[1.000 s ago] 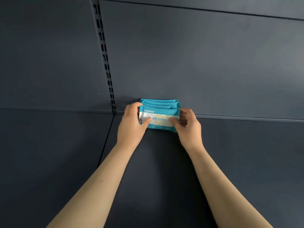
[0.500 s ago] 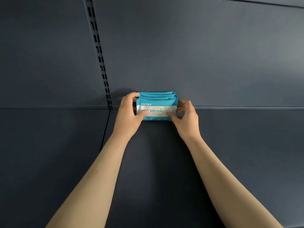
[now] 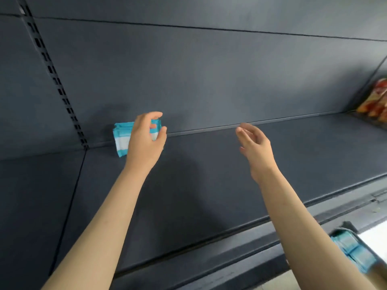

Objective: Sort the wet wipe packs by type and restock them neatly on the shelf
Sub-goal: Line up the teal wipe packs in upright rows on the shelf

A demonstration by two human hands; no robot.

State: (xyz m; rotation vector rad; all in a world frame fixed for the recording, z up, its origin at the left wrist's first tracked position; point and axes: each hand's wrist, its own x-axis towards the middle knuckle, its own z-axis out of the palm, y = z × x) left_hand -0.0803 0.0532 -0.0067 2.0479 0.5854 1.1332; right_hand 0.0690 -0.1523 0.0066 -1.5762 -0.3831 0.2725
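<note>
A small stack of teal and white wet wipe packs [image 3: 121,137] stands on edge at the back of the dark shelf [image 3: 209,174], against the back panel. My left hand [image 3: 144,141] hovers in front of the stack's right end, fingers loosely curved, and covers that end. I cannot see it pinching a pack. My right hand [image 3: 254,147] is in the air well to the right of the stack, fingers relaxed and holding nothing.
More teal packs [image 3: 351,250] lie in a container at the lower right, below the shelf's front edge. Orange and red snack bags [image 3: 374,101] sit at the shelf's far right. A slotted upright [image 3: 52,76] runs up the back panel on the left.
Both hands gripped the stack at its ends before. Now the right hand has pulled away to the right, and the left hand has slid to the stack's right end. The view has swung right.
</note>
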